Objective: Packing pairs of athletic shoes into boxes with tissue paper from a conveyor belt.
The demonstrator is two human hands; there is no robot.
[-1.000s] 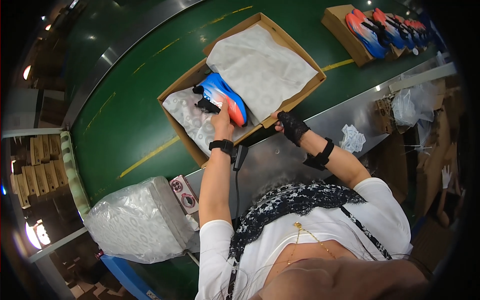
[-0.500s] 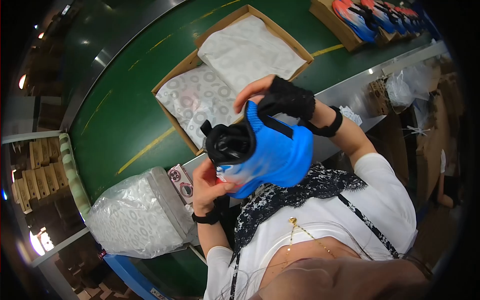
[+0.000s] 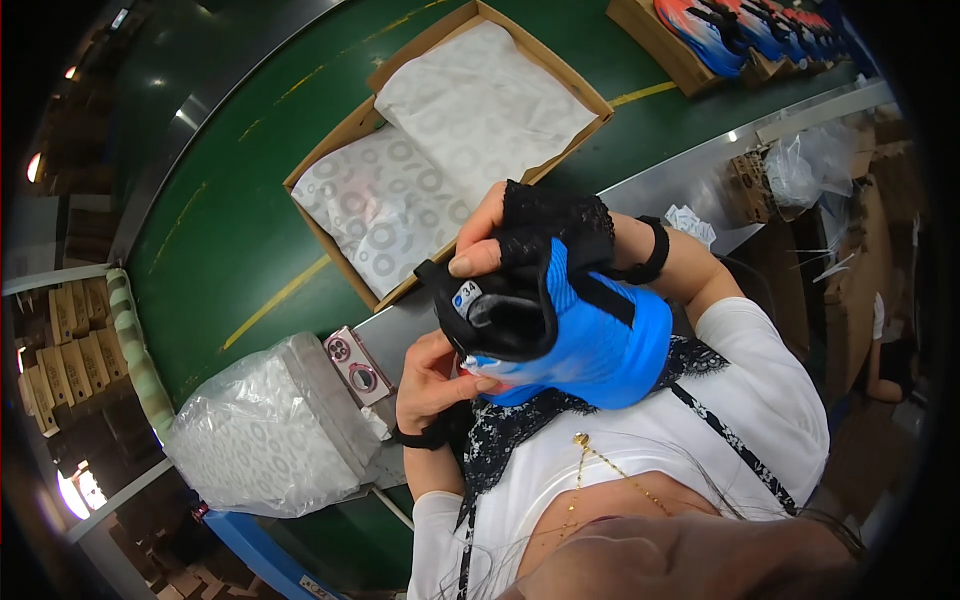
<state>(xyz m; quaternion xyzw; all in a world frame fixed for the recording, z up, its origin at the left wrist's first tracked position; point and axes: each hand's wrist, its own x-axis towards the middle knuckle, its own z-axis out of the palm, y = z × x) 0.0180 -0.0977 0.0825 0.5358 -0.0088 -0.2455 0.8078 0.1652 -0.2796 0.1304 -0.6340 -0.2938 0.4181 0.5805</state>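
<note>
A bright blue sports shoe (image 3: 615,345) with a black lining and a white-and-orange heel area is held close to my chest, its opening facing up. My left hand (image 3: 432,378) grips it at the heel end, thumb over the side. My right hand (image 3: 535,232), in a black lace fingerless glove, has its thumb and fingers closed on the black collar. Just below that thumb, a small white round-cornered sticker (image 3: 466,293) shows inside the shoe. Beyond my hands lies an open cardboard box (image 3: 447,28) lined with white patterned tissue paper (image 3: 490,95).
A plastic-wrapped stack of patterned paper (image 3: 270,430) stands at the left, beside a pink phone (image 3: 358,366). The green conveyor belt (image 3: 235,255) runs behind. More shoes (image 3: 710,35) sit in boxes at the far right. Small white slips (image 3: 690,226) lie on the metal ledge.
The shoe has shifted slightly right and tipped so that its inside and sticker show. My right hand has come down from the shoe's tongue area onto the collar; the left keeps its hold.
</note>
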